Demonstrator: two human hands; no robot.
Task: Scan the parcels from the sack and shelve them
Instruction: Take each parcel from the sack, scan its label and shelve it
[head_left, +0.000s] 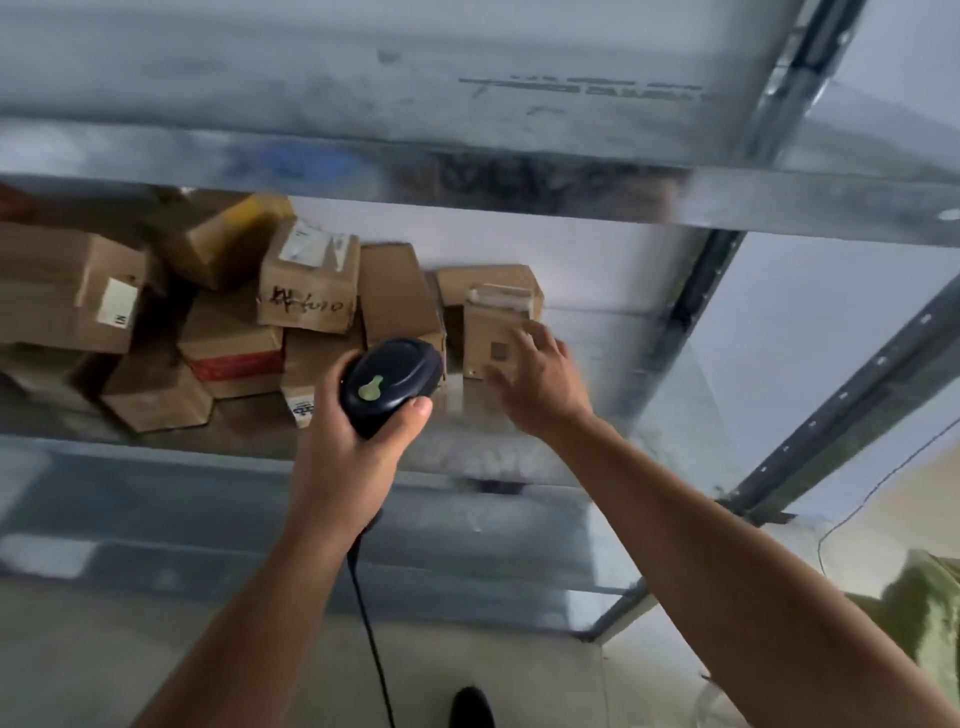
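Mid-run, we think. Our left hand (353, 447) grips the scanner (389, 384), its cable (371, 639) hanging down. Our right hand (540, 384) is released, fingers spread, at the small parcel (491, 325) standing at the right end of the row on the shelf (597, 410). Whether it touches is too blurred to tell. Boxes (306, 283) are piled to its left. The green sack (930, 623) hides its contents, so the remaining count is unknown.

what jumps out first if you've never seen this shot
The black scanner gripped in the left hand at centre draws the eye first. Just right of it, the right hand reaches, fingers spread, toward a small parcel on the metal shelf, with cardboard boxes jumbled to its left.
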